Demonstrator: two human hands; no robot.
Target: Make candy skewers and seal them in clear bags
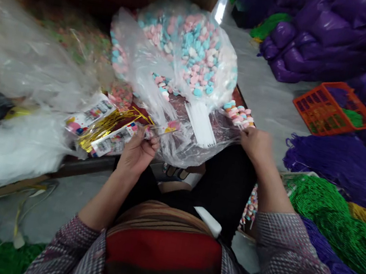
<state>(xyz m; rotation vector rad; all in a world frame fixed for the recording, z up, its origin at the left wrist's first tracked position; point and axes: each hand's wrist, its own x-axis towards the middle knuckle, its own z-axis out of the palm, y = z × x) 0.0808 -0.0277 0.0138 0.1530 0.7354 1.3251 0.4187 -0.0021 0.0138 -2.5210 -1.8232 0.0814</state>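
Note:
My left hand (pixel 138 150) is closed around the edge of a clear plastic bag (pixel 182 141) and a printed card (pixel 114 142) beside a bunch of gold twist ties (pixel 108 124). My right hand (pixel 255 142) is closed at the bag's right edge, next to a row of pink, blue and white candy pieces (pixel 239 114). A stack of white sticks (pixel 201 123) lies under the plastic between my hands. Behind it sits a large clear bag full of pastel candy pieces (pixel 190 54).
Crumpled clear plastic bags (pixel 24 54) and a white bag (pixel 1 149) fill the left. Purple and green bead strands (pixel 334 199) pile up on the right, with purple bags (pixel 326 34) and an orange basket (pixel 335 108) behind. Grey floor (pixel 273 100) shows between them.

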